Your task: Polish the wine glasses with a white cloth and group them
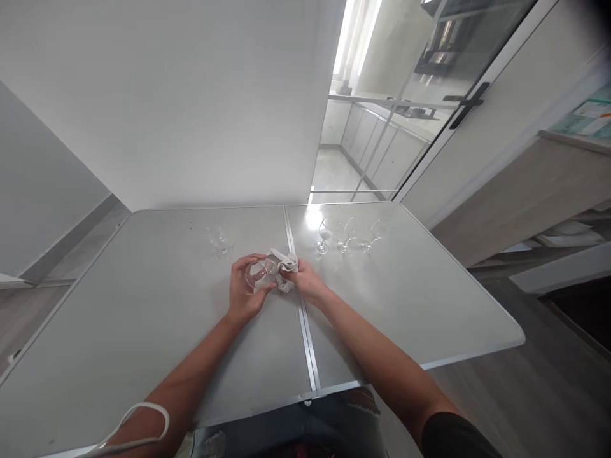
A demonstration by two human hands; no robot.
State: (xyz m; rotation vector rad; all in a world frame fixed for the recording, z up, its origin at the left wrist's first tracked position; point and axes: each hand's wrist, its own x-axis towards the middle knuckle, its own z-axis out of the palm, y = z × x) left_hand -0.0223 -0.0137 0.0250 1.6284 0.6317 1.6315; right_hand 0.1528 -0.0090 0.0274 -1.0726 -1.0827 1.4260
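Note:
My left hand [245, 289] is curled around the bowl of a clear wine glass [262, 272], which lies tilted on its side just above the table. Pinched in my right hand [305, 278] is a white cloth [286, 262], bunched against the stem end of that glass. The cloth hides the glass's base. To the left stands another clear glass [222, 245], faint against the table top. Three more stemmed glasses stand upright in a row at the right, the nearest one [323, 236] a little beyond my right hand.
The grey folding table [157, 318] has a metal seam [308, 343] running front to back. Its far edge meets a white wall [191, 114]. A glass door [382, 114] stands behind at the right, with a wooden shelf unit [520, 184] beside it.

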